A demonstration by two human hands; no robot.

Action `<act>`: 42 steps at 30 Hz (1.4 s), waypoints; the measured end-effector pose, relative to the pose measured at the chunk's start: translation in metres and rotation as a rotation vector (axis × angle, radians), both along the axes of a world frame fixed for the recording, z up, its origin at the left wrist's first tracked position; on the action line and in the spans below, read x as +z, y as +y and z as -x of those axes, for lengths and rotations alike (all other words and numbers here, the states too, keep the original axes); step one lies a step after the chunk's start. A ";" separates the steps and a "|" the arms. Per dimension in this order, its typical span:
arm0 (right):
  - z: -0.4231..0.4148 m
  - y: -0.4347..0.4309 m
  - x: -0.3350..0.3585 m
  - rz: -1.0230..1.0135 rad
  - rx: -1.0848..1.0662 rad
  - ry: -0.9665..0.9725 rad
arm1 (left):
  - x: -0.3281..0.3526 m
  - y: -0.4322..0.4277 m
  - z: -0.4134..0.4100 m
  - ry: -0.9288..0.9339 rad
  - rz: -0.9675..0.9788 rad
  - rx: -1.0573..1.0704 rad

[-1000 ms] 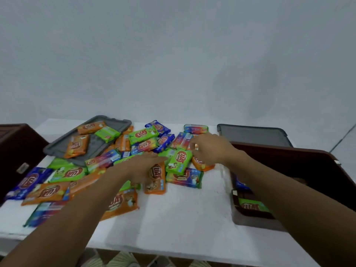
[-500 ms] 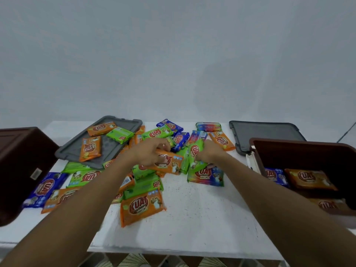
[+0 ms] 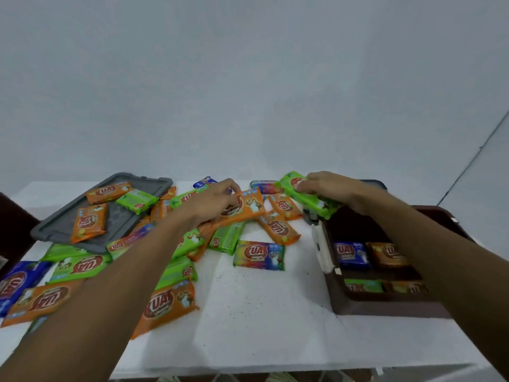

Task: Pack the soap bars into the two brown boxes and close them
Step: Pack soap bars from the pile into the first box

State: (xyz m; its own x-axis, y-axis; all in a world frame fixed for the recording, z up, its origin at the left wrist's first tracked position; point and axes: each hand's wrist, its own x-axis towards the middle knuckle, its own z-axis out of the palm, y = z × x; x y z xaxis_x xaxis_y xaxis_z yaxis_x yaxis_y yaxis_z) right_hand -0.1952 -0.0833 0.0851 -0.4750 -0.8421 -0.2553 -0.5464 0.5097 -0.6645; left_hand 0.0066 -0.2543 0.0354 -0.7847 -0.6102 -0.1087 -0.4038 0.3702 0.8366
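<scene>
- Left hand (image 3: 212, 201): fingers curled round one end of an orange soap bar (image 3: 249, 206) at the heap's far side; lifted or resting, cannot tell.
- Right hand (image 3: 330, 188): clasping a green soap bar (image 3: 309, 198) above the far corner of the right brown box (image 3: 385, 308).
- Near tabletop (image 3: 261, 321): loose orange bar (image 3: 168, 304), flat, label up; multicolour bar (image 3: 259, 255) beyond it.
- Right brown box: open, partly filled; blue bar (image 3: 351, 255) lying inside, others beside it.
- Handling, judged: light, stiff blocks in glossy film, probably slippery; best taken across the short width, thumb opposing fingers.
- Heap: overlapping orange, green and blue wrappers with a red oval logo; several lie on a grey lid (image 3: 121, 216).
- Far left edge: left brown box (image 3: 13, 227), contents hidden.
</scene>
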 end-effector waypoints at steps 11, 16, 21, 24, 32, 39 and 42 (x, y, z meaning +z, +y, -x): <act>0.105 0.129 -0.011 -0.182 0.205 0.351 | 0.040 0.101 0.107 0.046 0.109 -0.256; 0.137 0.156 -0.053 -0.360 0.346 0.681 | 0.027 0.145 0.157 -0.170 0.629 -0.407; 0.145 0.167 -0.075 -0.340 0.473 0.976 | 0.000 0.175 0.184 -0.471 0.925 -0.503; 0.143 0.170 -0.079 -0.305 0.480 1.054 | -0.018 0.182 0.189 -0.612 0.971 -0.524; 0.145 0.172 -0.091 -0.278 0.491 0.872 | -0.037 0.192 0.198 -0.701 1.133 -0.548; 0.148 0.167 -0.089 -0.317 0.513 0.874 | -0.030 0.194 0.196 -0.747 1.006 -0.552; 0.149 0.162 -0.077 -0.274 0.488 0.820 | -0.014 0.179 0.184 -0.639 1.095 -0.555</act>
State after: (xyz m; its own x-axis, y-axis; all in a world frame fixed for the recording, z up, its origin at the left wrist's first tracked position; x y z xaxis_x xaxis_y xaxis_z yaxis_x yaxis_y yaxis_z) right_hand -0.3441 0.0785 0.0078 -0.2085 -0.9534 -0.2179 -0.9752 0.1859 0.1199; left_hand -0.1774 -0.0750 0.0217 -0.9466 -0.2442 -0.2105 -0.1881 0.9486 -0.2545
